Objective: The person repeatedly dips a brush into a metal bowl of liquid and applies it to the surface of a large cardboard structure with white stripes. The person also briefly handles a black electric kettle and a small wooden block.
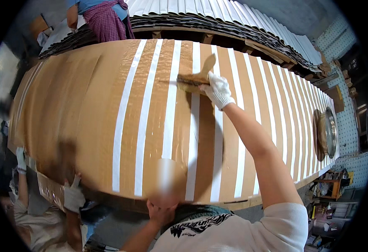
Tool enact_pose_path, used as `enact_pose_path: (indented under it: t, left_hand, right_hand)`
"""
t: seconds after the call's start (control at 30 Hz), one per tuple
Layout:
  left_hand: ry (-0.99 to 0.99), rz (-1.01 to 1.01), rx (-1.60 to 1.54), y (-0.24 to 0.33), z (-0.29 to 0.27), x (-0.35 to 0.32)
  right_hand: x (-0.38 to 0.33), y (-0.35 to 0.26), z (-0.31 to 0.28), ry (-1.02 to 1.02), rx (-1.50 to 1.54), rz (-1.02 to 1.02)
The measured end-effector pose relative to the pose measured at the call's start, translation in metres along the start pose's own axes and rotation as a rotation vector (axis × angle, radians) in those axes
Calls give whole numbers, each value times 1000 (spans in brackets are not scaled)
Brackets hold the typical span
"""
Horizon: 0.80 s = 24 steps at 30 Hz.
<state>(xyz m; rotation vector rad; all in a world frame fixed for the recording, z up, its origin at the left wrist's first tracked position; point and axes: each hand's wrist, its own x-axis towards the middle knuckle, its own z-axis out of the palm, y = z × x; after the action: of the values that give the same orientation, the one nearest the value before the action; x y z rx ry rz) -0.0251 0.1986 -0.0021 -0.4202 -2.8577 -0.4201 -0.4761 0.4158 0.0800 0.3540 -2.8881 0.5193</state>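
My right hand (219,90), in a white knitted glove, grips a wide flat brush (194,80) with a pale wooden handle. Its bristle side is at the brown surface (150,54), over the white strips near the middle. Around and left of the brush the brown looks glossy and wet. My left hand (163,212) is bare, with fingers curled at the near edge. Just above those fingers is a pale, see-through, blurred round shape (166,180); what it is, and whether I hold it, I cannot make out.
A shiny metal basin (329,132) stands on the right end. At lower left, another person's gloved hand (74,196) is by the near edge. A person in a plaid cloth (106,21) stands at the far left. Behind lies a stack of pale corrugated sheets (217,10).
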Motion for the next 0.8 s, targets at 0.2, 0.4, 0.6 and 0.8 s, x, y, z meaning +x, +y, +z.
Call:
enact_pose_path:
  t: [0.2, 0.4, 0.6, 0.8]
  left_hand:
    - [78, 90, 167, -10, 22, -20]
    - [52, 35, 196, -2, 22, -21]
    - [-1, -12, 79, 6, 15, -17]
    - [-41, -13, 90, 1, 29, -21]
  right_hand:
    - [139, 38, 41, 254, -131, -112]
    - [201, 67, 63, 358, -18, -17]
    - [164, 21, 25, 253, 86, 18]
    - [25, 16, 23, -14, 43, -439]
